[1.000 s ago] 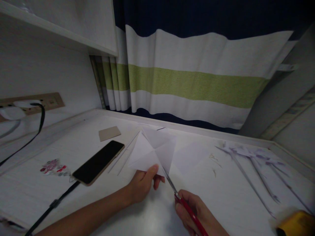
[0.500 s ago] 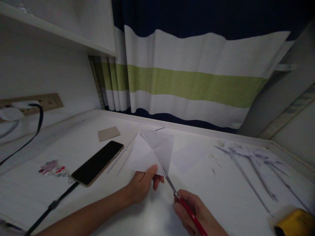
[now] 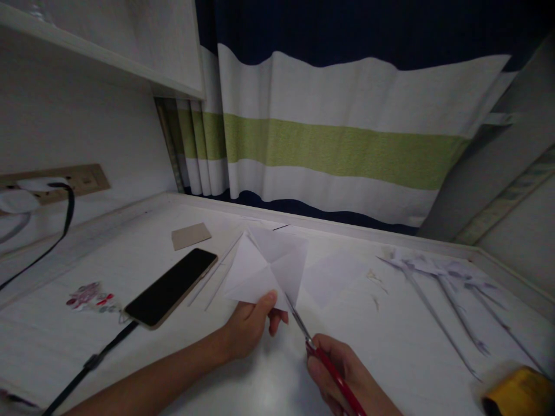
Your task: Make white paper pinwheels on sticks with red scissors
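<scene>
Grasping on both sides: the left hand (image 3: 251,326) pinches creased white paper (image 3: 255,266) by its near edge, the right hand (image 3: 349,364) clasps red-handled scissors (image 3: 333,371). Behind hangs 1 striped curtain (image 3: 333,147). Before it, the paper is over the middle of the white desk (image 3: 399,352). Left of the paper lies 1 dark phone (image 3: 173,289), then 1 beige card (image 3: 191,236). Smallest, the scissors' blade tips meet the paper's near right edge.

You have one view, from the camera worn on your head; it looks forward and down across the bench (image 3: 390,346); your left hand (image 3: 248,328) and right hand (image 3: 349,365) show close, low in the middle; the striped curtain (image 3: 338,150) hangs farther off, above.
</scene>
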The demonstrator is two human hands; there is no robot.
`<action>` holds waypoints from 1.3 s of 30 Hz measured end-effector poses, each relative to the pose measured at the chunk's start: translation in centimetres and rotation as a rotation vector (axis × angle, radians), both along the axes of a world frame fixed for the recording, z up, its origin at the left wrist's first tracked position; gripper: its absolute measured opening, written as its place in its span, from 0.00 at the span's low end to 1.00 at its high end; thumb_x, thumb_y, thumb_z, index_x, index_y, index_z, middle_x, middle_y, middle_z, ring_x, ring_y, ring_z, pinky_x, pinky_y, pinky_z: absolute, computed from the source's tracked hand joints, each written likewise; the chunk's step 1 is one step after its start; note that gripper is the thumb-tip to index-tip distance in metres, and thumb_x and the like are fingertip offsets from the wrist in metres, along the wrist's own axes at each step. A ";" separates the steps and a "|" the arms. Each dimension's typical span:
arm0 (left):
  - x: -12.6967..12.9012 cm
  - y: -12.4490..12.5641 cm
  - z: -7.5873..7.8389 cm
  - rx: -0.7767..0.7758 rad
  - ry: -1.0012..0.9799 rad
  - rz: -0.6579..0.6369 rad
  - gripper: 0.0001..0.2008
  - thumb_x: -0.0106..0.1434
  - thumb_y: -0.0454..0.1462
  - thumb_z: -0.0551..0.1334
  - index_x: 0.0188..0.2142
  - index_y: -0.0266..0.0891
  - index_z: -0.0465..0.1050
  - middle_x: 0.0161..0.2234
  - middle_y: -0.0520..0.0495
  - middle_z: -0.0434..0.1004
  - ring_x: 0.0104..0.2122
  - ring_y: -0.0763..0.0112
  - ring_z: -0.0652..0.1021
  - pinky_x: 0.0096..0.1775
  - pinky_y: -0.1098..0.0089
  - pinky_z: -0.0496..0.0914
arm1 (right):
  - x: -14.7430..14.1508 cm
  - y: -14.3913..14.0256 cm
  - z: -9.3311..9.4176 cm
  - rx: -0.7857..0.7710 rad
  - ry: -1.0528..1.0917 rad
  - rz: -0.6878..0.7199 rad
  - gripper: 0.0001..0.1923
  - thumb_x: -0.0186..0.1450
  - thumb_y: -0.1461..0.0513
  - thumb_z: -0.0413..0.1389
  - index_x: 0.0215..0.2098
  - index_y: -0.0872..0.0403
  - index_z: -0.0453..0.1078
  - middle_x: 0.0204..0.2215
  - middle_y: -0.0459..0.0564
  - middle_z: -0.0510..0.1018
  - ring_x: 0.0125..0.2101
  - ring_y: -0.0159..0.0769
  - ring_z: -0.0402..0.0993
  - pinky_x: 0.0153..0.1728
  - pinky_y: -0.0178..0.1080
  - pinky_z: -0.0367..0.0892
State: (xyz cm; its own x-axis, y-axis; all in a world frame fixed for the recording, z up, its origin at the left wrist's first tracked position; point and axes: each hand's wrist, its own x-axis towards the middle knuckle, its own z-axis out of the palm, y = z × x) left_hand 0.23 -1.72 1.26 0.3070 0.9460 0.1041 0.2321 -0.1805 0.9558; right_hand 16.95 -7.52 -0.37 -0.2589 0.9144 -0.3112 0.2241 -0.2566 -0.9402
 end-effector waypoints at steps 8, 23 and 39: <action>0.2 -0.2 0.2 -0.011 0.003 0.021 0.23 0.60 0.46 0.44 0.15 0.39 0.63 0.13 0.53 0.62 0.20 0.70 0.69 0.34 0.71 0.64 | 0.1 0.1 0.6 0.009 0.014 0.056 0.25 0.49 0.40 0.50 0.23 0.52 0.54 0.16 0.36 0.54 0.14 0.23 0.49 0.14 0.30 0.47; 0.1 -0.2 -0.3 -0.028 0.014 -0.001 0.23 0.59 0.47 0.44 0.14 0.39 0.63 0.13 0.52 0.64 0.22 0.69 0.70 0.35 0.71 0.64 | 0.1 0.2 0.1 0.013 -0.004 0.034 0.26 0.48 0.39 0.50 0.21 0.52 0.52 0.15 0.36 0.53 0.12 0.22 0.48 0.12 0.30 0.45; 0.0 -0.2 -0.4 -0.038 0.001 0.001 0.24 0.60 0.47 0.44 0.15 0.39 0.63 0.13 0.52 0.64 0.22 0.69 0.70 0.35 0.71 0.64 | -0.2 0.5 0.7 -0.070 -0.059 -0.008 0.28 0.44 0.37 0.49 0.18 0.53 0.54 0.11 0.35 0.53 0.10 0.21 0.47 0.11 0.29 0.42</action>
State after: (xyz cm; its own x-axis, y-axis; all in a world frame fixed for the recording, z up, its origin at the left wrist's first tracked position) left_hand 0.27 -1.87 0.87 0.3059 0.9496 0.0680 0.2335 -0.1441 0.9616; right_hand 16.74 -7.06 0.32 -0.2305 0.8920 -0.3889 0.2765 -0.3231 -0.9051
